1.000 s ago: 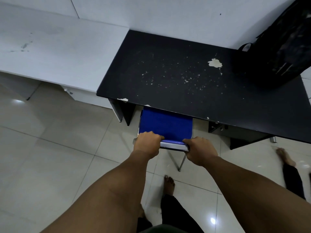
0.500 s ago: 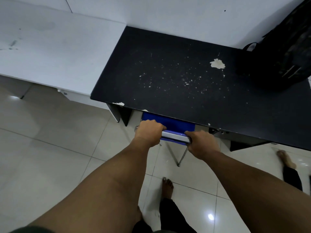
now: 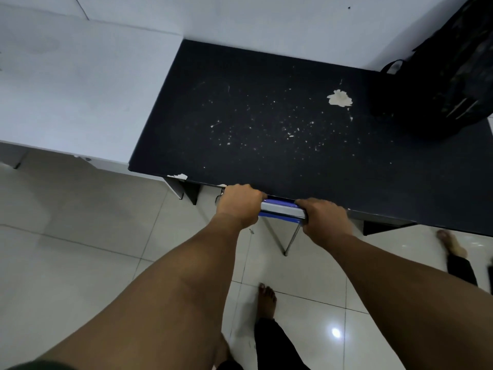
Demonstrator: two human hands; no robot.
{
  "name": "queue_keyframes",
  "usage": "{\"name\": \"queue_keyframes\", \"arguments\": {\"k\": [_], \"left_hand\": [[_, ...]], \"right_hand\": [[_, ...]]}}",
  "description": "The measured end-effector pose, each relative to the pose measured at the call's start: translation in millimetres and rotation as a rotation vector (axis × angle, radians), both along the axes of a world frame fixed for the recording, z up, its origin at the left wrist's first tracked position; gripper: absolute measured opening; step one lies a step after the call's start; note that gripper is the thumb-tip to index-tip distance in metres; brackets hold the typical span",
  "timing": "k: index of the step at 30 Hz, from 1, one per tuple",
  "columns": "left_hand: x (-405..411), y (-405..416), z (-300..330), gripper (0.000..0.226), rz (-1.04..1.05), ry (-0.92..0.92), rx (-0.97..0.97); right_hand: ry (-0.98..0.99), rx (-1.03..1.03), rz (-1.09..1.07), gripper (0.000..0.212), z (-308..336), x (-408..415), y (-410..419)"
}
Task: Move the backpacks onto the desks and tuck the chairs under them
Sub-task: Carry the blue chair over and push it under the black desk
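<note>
A blue chair (image 3: 282, 209) with metal legs stands almost wholly under the black desk (image 3: 266, 134); only the top edge of its backrest and one leg show. My left hand (image 3: 238, 202) grips the left end of the backrest and my right hand (image 3: 324, 218) grips the right end. Both hands sit right at the desk's front edge. A black backpack (image 3: 450, 81) stands on the desk's far right corner against the wall.
A white desk (image 3: 80, 97) adjoins the black one on the left. The floor is pale glossy tile (image 3: 80, 249). My bare foot (image 3: 266, 300) is below the chair, and another person's foot (image 3: 452, 243) stands at the right.
Both hands have pushed the chair forward; its blue seat, visible a second ago, has slid under the desk.
</note>
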State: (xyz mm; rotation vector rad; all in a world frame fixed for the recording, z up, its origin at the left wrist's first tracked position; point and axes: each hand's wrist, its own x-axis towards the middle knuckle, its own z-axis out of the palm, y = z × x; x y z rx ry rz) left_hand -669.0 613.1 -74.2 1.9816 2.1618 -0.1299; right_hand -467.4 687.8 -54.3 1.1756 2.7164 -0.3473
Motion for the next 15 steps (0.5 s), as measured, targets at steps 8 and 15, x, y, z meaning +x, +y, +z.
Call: {"name": "queue_keyframes", "arguments": {"k": [8,15], "left_hand": [[0.3,-0.1,1.9,0.03,0.012,0.0,-0.012],[0.1,1.2,1.3,0.032,0.019,0.004,-0.025]], "right_hand": [[-0.011,0.017,-0.017,0.043,-8.0,-1.3,0.1],[-0.038,-0.001,-0.009,0.049,-10.5,-3.0,2.9]]}}
